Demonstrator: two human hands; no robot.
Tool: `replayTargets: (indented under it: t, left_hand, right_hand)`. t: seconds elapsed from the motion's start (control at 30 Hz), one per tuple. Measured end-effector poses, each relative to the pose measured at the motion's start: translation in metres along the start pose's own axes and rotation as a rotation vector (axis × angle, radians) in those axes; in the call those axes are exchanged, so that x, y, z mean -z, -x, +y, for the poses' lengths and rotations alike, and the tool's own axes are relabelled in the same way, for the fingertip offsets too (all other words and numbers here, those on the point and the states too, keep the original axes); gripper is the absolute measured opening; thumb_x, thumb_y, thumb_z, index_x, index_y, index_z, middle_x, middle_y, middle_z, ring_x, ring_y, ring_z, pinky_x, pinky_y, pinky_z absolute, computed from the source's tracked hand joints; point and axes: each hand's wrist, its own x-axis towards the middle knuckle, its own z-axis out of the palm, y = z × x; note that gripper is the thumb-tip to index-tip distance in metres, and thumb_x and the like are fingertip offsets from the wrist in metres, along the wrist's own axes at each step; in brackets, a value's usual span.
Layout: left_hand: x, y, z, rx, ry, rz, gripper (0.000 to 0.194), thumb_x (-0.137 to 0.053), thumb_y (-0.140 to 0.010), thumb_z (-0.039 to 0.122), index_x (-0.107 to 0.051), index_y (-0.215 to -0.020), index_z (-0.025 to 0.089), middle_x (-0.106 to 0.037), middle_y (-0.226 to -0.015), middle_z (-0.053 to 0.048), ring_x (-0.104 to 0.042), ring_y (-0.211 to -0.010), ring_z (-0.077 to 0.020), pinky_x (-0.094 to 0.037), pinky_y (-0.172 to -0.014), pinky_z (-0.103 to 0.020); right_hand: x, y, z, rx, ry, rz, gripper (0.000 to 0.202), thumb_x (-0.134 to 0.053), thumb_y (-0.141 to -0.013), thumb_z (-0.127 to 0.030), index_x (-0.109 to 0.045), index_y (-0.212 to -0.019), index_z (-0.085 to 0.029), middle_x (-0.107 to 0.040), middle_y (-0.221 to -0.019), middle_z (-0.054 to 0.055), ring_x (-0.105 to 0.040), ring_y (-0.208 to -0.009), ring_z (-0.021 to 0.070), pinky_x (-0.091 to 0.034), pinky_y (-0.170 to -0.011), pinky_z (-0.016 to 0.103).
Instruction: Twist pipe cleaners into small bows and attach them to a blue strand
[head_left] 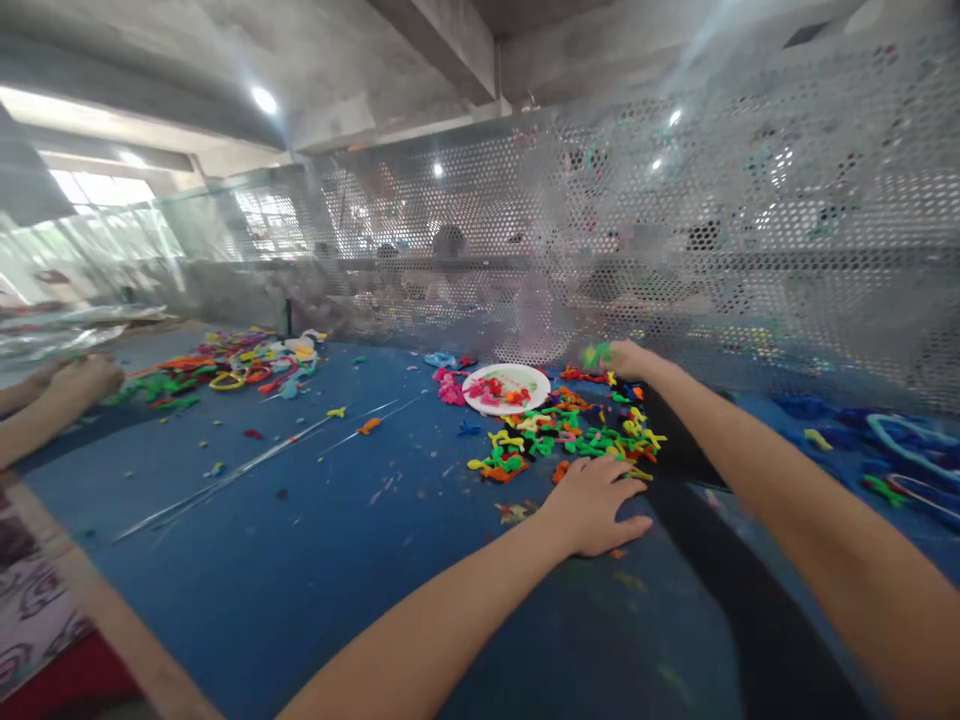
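My left hand [596, 505] lies on the blue table with its fingers spread. Its fingertips touch the near edge of a pile of small fuzzy, bent pieces [592, 440] in green, yellow and orange. Beyond the pile, my right hand [628, 360] is closed on green fuzzy pieces [596, 355], which look blurred. Left of that hand, a round white plate [484, 405] holds red, pink and orange bits. Bright pink pieces [449, 387] lie against the plate's left side.
A perforated, plastic-covered screen [465, 250] borders the table's far side. Another person's hands [82, 380] are at far left, beside a second colourful heap [225, 360]. Light blue loops [911, 445] lie at right. Scattered bits, including an orange one [369, 426], dot the blue surface [300, 560].
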Motion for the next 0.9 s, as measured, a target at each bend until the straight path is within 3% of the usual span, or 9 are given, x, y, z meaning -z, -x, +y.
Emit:
replayTargets:
  t: [0.1, 0.17, 0.27, 0.37, 0.47, 0.6, 0.77, 0.9]
  left_hand:
    - [-0.001, 0.001, -0.001, -0.003, -0.001, 0.011, 0.047, -0.047, -0.089, 0.050, -0.058, -0.123, 0.019, -0.054, -0.135, -0.010, -0.045, -0.128, -0.0277, -0.037, -0.105, -0.045]
    - [-0.001, 0.000, -0.001, -0.007, -0.003, 0.025, 0.046, -0.048, -0.088, 0.049, -0.059, -0.121, 0.019, -0.056, -0.132, -0.011, -0.048, -0.125, -0.0277, -0.038, -0.104, -0.044]
    - [-0.001, -0.002, 0.000, -0.018, 0.003, 0.053, 0.043, -0.049, -0.089, 0.045, -0.061, -0.118, 0.017, -0.059, -0.126, -0.012, -0.053, -0.118, -0.0271, -0.041, -0.101, -0.041]
    - [-0.001, -0.002, 0.004, -0.015, 0.005, 0.082, 0.040, -0.050, -0.088, 0.042, -0.063, -0.114, 0.016, -0.061, -0.121, -0.011, -0.056, -0.113, -0.0257, -0.044, -0.097, -0.038]
    - [-0.001, 0.002, 0.008, 0.023, -0.017, 0.128, 0.039, -0.052, -0.087, 0.039, -0.062, -0.114, 0.012, -0.058, -0.124, -0.014, -0.053, -0.115, -0.0265, -0.042, -0.100, -0.037]
    - [-0.003, 0.007, 0.012, 0.081, -0.060, 0.197, 0.048, -0.056, -0.086, 0.031, -0.049, -0.128, 0.010, -0.052, -0.131, -0.016, -0.048, -0.122, -0.0269, -0.039, -0.103, -0.038]
    - [-0.004, 0.012, 0.017, 0.149, -0.062, 0.274, 0.042, -0.057, -0.089, 0.031, -0.049, -0.128, 0.016, -0.049, -0.134, -0.013, -0.048, -0.122, -0.0282, -0.041, -0.099, -0.051]
    - [0.002, 0.025, 0.024, 0.234, -0.009, 0.387, 0.036, -0.056, -0.090, 0.030, -0.053, -0.124, 0.017, -0.050, -0.132, -0.011, -0.050, -0.118, -0.0270, -0.042, -0.098, -0.051]
  right_hand:
    - [-0.023, 0.028, 0.009, -0.099, 0.050, -0.159, 0.028, -0.054, -0.092, -0.032, -0.058, -0.115, -0.018, -0.059, -0.116, 0.007, -0.061, -0.098, 0.0203, -0.052, -0.081, 0.037]
    - [-0.016, 0.027, 0.015, -0.149, 0.093, -0.233, 0.027, -0.055, -0.092, -0.032, -0.058, -0.115, -0.018, -0.059, -0.116, 0.007, -0.061, -0.097, 0.0198, -0.053, -0.081, 0.037]
    - [0.012, 0.020, 0.018, -0.202, 0.139, -0.273, 0.024, -0.053, -0.093, -0.032, -0.060, -0.112, -0.019, -0.060, -0.116, 0.008, -0.061, -0.096, 0.0185, -0.052, -0.083, 0.038]
    - [0.039, 0.025, 0.010, -0.248, 0.129, -0.222, 0.022, -0.054, -0.092, -0.032, -0.061, -0.106, -0.016, -0.062, -0.110, 0.007, -0.061, -0.093, 0.0176, -0.052, -0.081, 0.038]
    - [0.062, 0.042, -0.007, -0.297, 0.042, -0.112, 0.018, -0.058, -0.089, -0.029, -0.064, -0.082, -0.014, -0.064, -0.081, 0.002, -0.061, -0.079, 0.0162, -0.050, -0.073, 0.032]
    - [0.093, 0.072, -0.034, -0.369, -0.194, 0.016, 0.026, -0.054, -0.086, -0.019, -0.055, -0.059, -0.017, -0.045, -0.047, -0.004, -0.051, -0.051, 0.0128, -0.039, -0.052, 0.024]
    - [0.116, 0.132, -0.067, -0.489, -0.579, 0.095, 0.026, -0.043, -0.093, -0.023, -0.047, -0.068, -0.020, -0.031, -0.043, -0.010, -0.034, -0.036, 0.0075, -0.030, -0.039, 0.020]
    - [0.107, 0.193, -0.087, -0.593, -0.829, 0.092, 0.031, -0.042, -0.097, -0.039, -0.053, -0.080, -0.015, -0.041, -0.054, -0.008, -0.037, -0.039, 0.0050, -0.035, -0.040, 0.018]
